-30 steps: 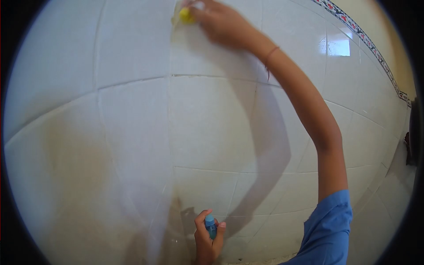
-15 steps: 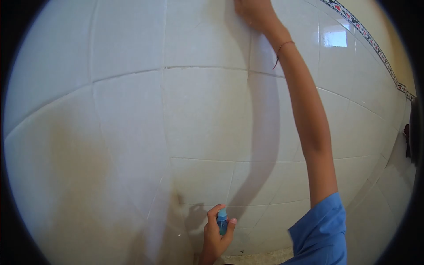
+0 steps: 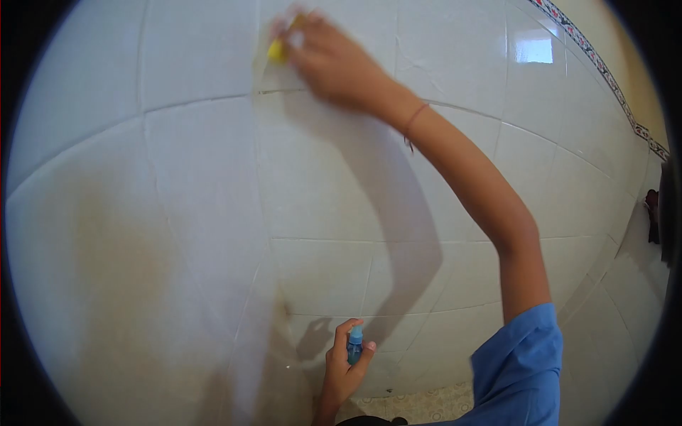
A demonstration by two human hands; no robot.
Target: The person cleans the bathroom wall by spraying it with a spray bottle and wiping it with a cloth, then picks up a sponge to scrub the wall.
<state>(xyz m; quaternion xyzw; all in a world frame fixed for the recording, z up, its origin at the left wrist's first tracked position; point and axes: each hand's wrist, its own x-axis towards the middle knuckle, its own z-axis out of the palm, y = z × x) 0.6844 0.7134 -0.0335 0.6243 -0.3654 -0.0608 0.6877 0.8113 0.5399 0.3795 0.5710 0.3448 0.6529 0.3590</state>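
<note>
My left hand is wrapped round a small blue spray bottle with a light blue top, low in the head view. Its index finger rests on the top, and the bottle is upright. High up, my right hand, blurred by motion, grips something yellow, a cloth or a sponge. That hand is at the white tiled wall, near a grout line. Most of the yellow thing is hidden by the fingers. A thin string bracelet circles the right wrist.
Brownish stains or shadows mark the wall's lower left. A patterned border strip runs along the upper right. A dark object sits at the right edge. Patterned flooring shows at the bottom.
My right hand has swept left and slightly down across the tiles, and the yellow thing in it has come into sight. My left hand still holds the spray bottle in nearly the same place.
</note>
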